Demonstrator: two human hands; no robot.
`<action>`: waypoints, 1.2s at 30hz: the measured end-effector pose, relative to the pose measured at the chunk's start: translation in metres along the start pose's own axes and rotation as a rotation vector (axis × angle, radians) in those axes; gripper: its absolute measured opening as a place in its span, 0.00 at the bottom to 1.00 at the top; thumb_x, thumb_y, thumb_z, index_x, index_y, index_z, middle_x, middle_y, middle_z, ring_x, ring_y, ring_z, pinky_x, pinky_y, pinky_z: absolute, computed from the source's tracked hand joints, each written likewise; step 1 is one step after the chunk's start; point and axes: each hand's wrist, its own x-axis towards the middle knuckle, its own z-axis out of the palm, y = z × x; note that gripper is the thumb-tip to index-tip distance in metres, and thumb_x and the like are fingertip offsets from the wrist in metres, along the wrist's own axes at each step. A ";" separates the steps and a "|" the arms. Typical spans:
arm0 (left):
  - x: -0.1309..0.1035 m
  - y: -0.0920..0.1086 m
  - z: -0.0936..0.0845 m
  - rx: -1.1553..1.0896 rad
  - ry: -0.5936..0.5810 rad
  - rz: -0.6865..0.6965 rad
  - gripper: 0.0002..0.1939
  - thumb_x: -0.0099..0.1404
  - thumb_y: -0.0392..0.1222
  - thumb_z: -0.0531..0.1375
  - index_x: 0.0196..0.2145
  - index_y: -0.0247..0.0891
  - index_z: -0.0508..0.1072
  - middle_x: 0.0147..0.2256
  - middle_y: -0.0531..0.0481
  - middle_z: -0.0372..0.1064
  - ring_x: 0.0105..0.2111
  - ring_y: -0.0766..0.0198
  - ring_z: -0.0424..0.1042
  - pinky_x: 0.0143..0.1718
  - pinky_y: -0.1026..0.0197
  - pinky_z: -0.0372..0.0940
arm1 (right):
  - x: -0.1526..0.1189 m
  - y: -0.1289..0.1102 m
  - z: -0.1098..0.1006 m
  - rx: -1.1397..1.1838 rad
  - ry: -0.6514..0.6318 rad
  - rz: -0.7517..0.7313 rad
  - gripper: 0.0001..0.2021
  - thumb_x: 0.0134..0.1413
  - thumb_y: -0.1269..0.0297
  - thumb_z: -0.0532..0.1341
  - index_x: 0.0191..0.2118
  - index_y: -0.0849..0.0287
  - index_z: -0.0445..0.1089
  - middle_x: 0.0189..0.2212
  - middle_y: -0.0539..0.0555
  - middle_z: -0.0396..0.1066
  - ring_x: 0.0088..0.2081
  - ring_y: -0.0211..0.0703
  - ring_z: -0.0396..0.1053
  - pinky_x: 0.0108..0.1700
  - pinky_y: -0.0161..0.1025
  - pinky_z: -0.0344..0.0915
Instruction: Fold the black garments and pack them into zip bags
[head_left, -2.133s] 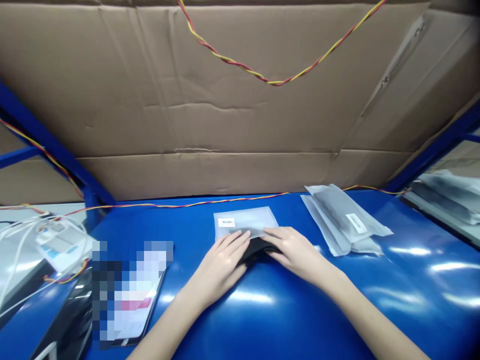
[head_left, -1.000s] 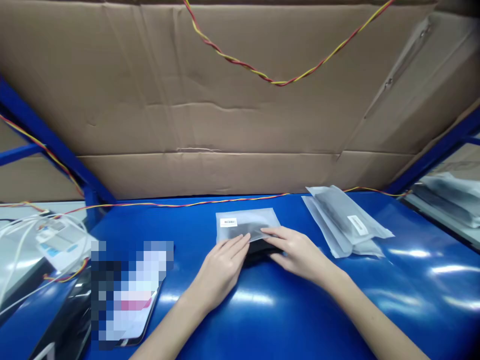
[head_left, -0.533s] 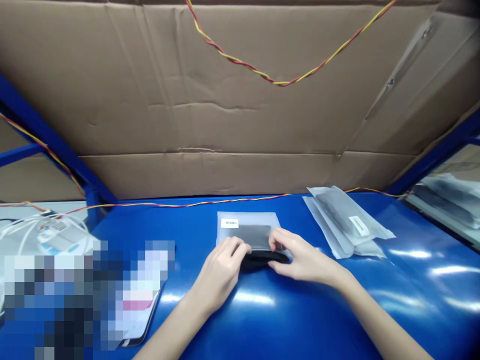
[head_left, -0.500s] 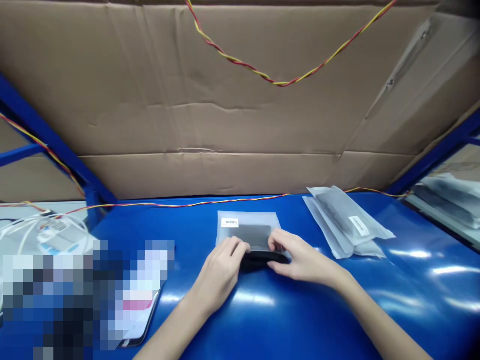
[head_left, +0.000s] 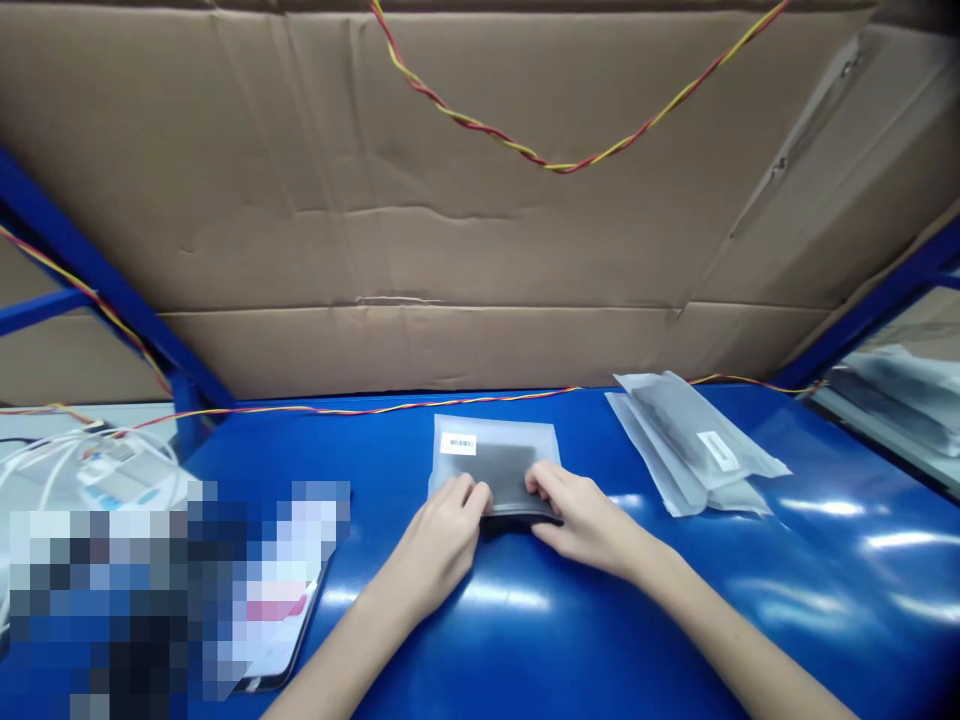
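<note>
A frosted plastic bag (head_left: pixel 525 432) with a white barcode label lies at the middle of the blue table, its near edge toward me. Inside it shows a flat dark item (head_left: pixel 504 468), and a black edge of it sticks out at the bag's mouth. My left hand (head_left: pixel 448 535) is closed on the left side of the bag's mouth, fingers curled over the top. At the right corner of the mouth, my right hand (head_left: pixel 585 515) pinches the bag, index finger above and thumb below. What the dark item is cannot be made out.
More frosted bags (head_left: pixel 694 450) with dark contents lie at the right, and others (head_left: pixel 900 395) sit beyond the blue frame. A phone (head_left: pixel 281 640), partly pixelated, is at the left, near white cables (head_left: pixel 52 470). Cardboard (head_left: pixel 480 250) and a twisted wire (head_left: pixel 540 160) are at the back.
The dark item sits deeper in the bag, with less black edge sticking out. My right hand has shifted slightly left and closed in toward my left hand.
</note>
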 end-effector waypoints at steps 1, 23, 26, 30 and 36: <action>0.000 0.001 -0.001 0.005 -0.008 0.002 0.11 0.64 0.26 0.46 0.35 0.40 0.61 0.35 0.49 0.63 0.35 0.61 0.65 0.34 0.60 0.63 | 0.000 -0.001 0.001 -0.007 0.010 -0.006 0.14 0.44 0.75 0.55 0.36 0.53 0.53 0.34 0.48 0.62 0.32 0.40 0.61 0.33 0.35 0.56; -0.004 0.012 0.004 -0.146 -0.074 0.086 0.07 0.67 0.31 0.47 0.38 0.40 0.60 0.35 0.50 0.64 0.36 0.61 0.66 0.36 0.60 0.63 | -0.002 -0.015 0.003 -0.191 0.092 -0.169 0.20 0.51 0.63 0.61 0.50 0.58 0.59 0.48 0.60 0.62 0.46 0.52 0.63 0.46 0.46 0.63; -0.006 0.017 0.008 -0.193 -0.086 0.119 0.08 0.68 0.30 0.46 0.40 0.40 0.60 0.36 0.50 0.64 0.37 0.61 0.67 0.38 0.60 0.64 | 0.000 -0.013 0.011 -0.241 0.118 -0.177 0.17 0.54 0.65 0.59 0.50 0.59 0.59 0.47 0.61 0.62 0.46 0.52 0.64 0.45 0.46 0.64; -0.009 0.024 0.017 -0.136 -0.106 0.165 0.09 0.68 0.30 0.45 0.38 0.40 0.60 0.35 0.49 0.64 0.35 0.61 0.67 0.37 0.59 0.64 | 0.002 -0.015 0.031 -0.346 0.157 -0.059 0.11 0.51 0.74 0.55 0.42 0.58 0.61 0.40 0.56 0.65 0.37 0.45 0.66 0.35 0.38 0.62; -0.005 0.020 0.015 -0.005 -0.054 0.164 0.09 0.68 0.30 0.45 0.37 0.39 0.62 0.34 0.50 0.67 0.34 0.60 0.68 0.36 0.58 0.64 | 0.004 -0.021 0.037 -0.354 0.173 0.062 0.06 0.53 0.73 0.55 0.37 0.58 0.61 0.35 0.52 0.65 0.26 0.38 0.64 0.25 0.35 0.53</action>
